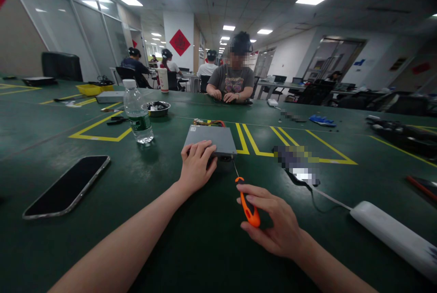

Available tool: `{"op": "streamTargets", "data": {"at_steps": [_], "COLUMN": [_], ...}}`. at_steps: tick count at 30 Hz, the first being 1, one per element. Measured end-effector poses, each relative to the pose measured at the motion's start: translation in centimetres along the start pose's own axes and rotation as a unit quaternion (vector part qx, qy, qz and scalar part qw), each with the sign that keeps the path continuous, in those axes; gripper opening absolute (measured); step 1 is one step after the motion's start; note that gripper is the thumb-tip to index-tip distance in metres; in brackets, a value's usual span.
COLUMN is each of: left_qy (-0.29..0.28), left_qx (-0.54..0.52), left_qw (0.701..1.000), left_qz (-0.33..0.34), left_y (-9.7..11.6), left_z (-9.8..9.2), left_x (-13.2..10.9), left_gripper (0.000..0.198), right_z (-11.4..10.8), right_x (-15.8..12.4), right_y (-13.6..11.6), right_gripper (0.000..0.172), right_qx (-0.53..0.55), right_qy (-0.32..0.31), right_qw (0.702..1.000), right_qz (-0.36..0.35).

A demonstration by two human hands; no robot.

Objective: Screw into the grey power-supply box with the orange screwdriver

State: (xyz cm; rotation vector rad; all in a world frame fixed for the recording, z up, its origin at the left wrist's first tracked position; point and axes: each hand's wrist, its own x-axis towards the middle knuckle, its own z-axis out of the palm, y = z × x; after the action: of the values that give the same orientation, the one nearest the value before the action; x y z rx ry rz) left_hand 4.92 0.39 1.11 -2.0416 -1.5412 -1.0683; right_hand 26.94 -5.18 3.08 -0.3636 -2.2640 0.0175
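Observation:
A grey metal power supply unit point(221, 137) lies on the green table in front of me, with a bundle of coloured wires point(213, 123) at its far side. My left hand point(198, 165) holds it by the near left corner, fingers on the top and thumb at the front. In my right hand point(271, 213) is a screwdriver point(244, 197) with an orange and black handle, held loosely between fingers and thumb. The thin shaft points up and away, its tip at the unit's front right corner. Whether the tip sits in a screw is too small to tell.
Left of the unit stand a water bottle point(138, 117) and a metal bowl point(159, 109); a phone point(68, 186) lies nearer. To the right are another phone point(297, 165), a white power strip point(392, 233) and blue gloves point(322, 120). A person point(232, 79) sits opposite.

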Motion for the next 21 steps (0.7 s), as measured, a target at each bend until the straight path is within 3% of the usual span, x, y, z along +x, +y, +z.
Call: {"op": "streamTargets", "data": {"at_steps": [3,9,14,21], "left_qy": [0.0,-0.001,0.005,0.002], "left_qx": [-0.002,-0.001,-0.005,0.0], "left_qw": [1.0,1.0,1.0,1.0], "left_qz": [0.001,-0.002,-0.005,-0.004], "left_y": [0.0,0.07,0.08,0.07], "left_z": [-0.06,-0.1,-0.07,-0.08], "left_x": [0.02,0.02,0.02,-0.02], "left_gripper": [0.027,0.027,0.028,0.027], "right_z": [-0.09,0.09,0.24,0.21], "right_x": [-0.03,0.04,-0.58,0.13], "right_y": [-0.02,0.13,0.45,0.12], "right_gripper": [0.044,0.037,0.044,0.031], "right_qx": [0.025,-0.021,0.026,-0.046], "right_qy": [-0.016,-0.023,-0.014,0.008], "right_qw": [0.999,0.999,0.999,0.999], "right_qz": [0.012,-0.026,0.019,-0.019]}}
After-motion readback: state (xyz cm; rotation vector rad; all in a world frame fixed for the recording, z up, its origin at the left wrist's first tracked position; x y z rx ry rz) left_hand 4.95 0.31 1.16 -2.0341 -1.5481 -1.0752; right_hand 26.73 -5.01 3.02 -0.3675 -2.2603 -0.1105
